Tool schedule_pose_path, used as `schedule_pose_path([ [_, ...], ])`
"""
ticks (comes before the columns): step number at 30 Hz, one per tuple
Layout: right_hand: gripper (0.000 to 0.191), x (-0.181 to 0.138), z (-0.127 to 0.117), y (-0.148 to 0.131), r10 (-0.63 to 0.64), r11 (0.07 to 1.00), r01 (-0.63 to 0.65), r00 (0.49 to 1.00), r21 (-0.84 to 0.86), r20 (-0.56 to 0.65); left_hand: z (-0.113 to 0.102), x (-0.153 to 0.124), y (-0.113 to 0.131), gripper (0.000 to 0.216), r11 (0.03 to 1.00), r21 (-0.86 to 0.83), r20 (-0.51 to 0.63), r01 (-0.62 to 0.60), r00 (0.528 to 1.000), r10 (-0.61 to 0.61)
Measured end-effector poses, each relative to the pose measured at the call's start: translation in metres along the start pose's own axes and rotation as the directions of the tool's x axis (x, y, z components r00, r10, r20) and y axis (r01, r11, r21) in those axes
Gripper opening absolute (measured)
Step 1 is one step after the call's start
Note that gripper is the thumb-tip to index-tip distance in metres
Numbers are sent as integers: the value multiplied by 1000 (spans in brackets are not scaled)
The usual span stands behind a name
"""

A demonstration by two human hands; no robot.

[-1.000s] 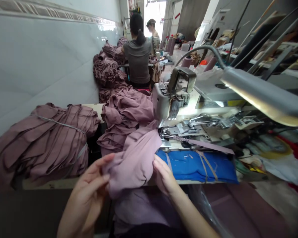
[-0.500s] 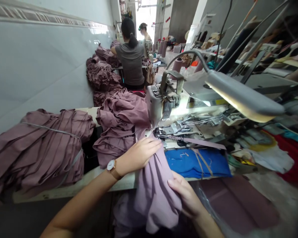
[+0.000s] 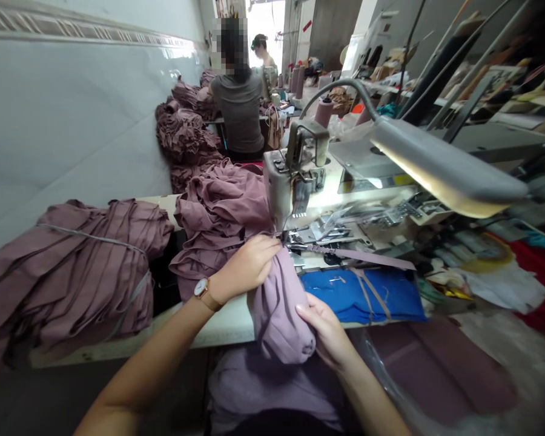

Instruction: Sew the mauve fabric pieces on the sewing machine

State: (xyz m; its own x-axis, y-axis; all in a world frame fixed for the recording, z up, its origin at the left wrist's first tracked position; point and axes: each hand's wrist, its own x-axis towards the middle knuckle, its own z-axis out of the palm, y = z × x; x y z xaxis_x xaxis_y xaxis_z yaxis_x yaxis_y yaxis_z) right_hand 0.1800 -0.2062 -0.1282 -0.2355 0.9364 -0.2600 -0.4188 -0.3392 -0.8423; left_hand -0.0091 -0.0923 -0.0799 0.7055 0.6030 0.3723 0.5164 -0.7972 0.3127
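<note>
A mauve fabric piece (image 3: 279, 309) hangs over the table's front edge, bunched between my hands. My left hand (image 3: 249, 263), with a watch on its wrist, is closed on the fabric's upper part just left of the sewing machine's presser foot (image 3: 295, 239). My right hand (image 3: 324, 330) grips the lower fold of the same fabric from the right side. The grey sewing machine (image 3: 290, 175) stands right behind the fabric. A mauve strip (image 3: 367, 257) runs rightward from the foot across a blue cloth (image 3: 363, 297).
A tied bundle of mauve pieces (image 3: 72, 266) lies on the table at left. A loose mauve heap (image 3: 222, 209) sits behind my left hand. A lamp (image 3: 440, 166) arches over the machine. A seated person (image 3: 238, 103) works ahead beside more mauve piles.
My left hand has moved a little up toward the presser foot. My right hand has gathered the hanging fabric higher, so less of it dangles below the table edge.
</note>
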Motion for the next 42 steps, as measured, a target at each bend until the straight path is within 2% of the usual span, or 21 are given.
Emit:
schedule_pose_path([
  [4,35,12,-1,-1,-70,996,71,997,-48,24,-8,7,-15,41,1000,-22,-2,-3,1000,3],
  [7,31,20,-6,-6,-150,962,155,988,-226,41,-17,-6,1,39,994,-2,-113,109,988,-108],
  [9,30,20,-11,-10,-197,903,206,978,-378,63,-16,-28,29,29,950,-60,-232,306,921,-312],
  [10,30,18,-12,-13,-212,872,226,974,-435,80,-11,-42,46,27,891,-149,-255,429,854,-454],
  [11,30,15,-13,-15,-222,846,243,970,-474,101,-2,-58,64,35,786,-272,-190,555,770,-609],
  [13,33,9,-12,-21,-237,812,282,959,-510,153,22,-85,94,61,395,-552,211,735,581,-786],
  [14,35,6,-9,-25,-247,797,309,951,-519,187,37,-95,106,74,103,-623,479,775,483,-733],
  [15,36,4,-6,-29,-259,779,343,938,-526,229,50,-101,114,82,-190,-637,684,747,434,-586],
  [17,37,1,1,-39,-279,725,425,901,-542,333,70,-103,122,83,-623,-581,804,524,485,-343],
  [19,35,0,5,-50,-293,649,517,847,-558,444,75,-95,120,59,-764,-605,714,223,576,-397],
  [22,26,-3,7,-61,-326,567,591,801,-574,502,51,-77,108,24,-576,-817,483,-11,534,-695],
  [24,23,-8,9,-57,-377,577,572,820,-583,430,23,-68,99,20,-336,-941,282,-30,476,-833],
  [26,23,-19,17,-44,-346,688,492,868,-534,356,-8,-60,91,28,-111,-994,109,21,445,-889],
  [28,30,-32,29,-23,-143,865,316,900,-389,411,-35,-54,83,33,44,-991,18,127,450,-893],
  [29,39,-38,34,-11,1,933,172,877,-316,481,-45,-51,80,33,100,-979,-9,176,457,-889],
  [30,45,-43,38,1,106,955,80,806,-285,582,-52,-48,76,33,144,-968,-33,206,465,-885],
  [31,45,-48,37,13,135,956,49,801,-289,584,-55,-46,73,33,179,-962,-64,206,467,-882],
  [34,37,-60,11,44,144,883,77,894,-463,424,-41,-46,69,34,194,-974,-119,116,469,-875],
  [36,36,-72,-21,59,177,806,-38,968,-591,179,-15,-51,76,33,209,-968,-105,138,537,-837],
  [39,50,-96,-65,71,277,764,-198,960,-614,36,26,-67,96,34,403,-857,-72,320,701,-709],
  [42,66,-115,-86,71,310,806,-237,950,-543,45,46,-82,110,35,685,-607,-140,402,795,-591],
])
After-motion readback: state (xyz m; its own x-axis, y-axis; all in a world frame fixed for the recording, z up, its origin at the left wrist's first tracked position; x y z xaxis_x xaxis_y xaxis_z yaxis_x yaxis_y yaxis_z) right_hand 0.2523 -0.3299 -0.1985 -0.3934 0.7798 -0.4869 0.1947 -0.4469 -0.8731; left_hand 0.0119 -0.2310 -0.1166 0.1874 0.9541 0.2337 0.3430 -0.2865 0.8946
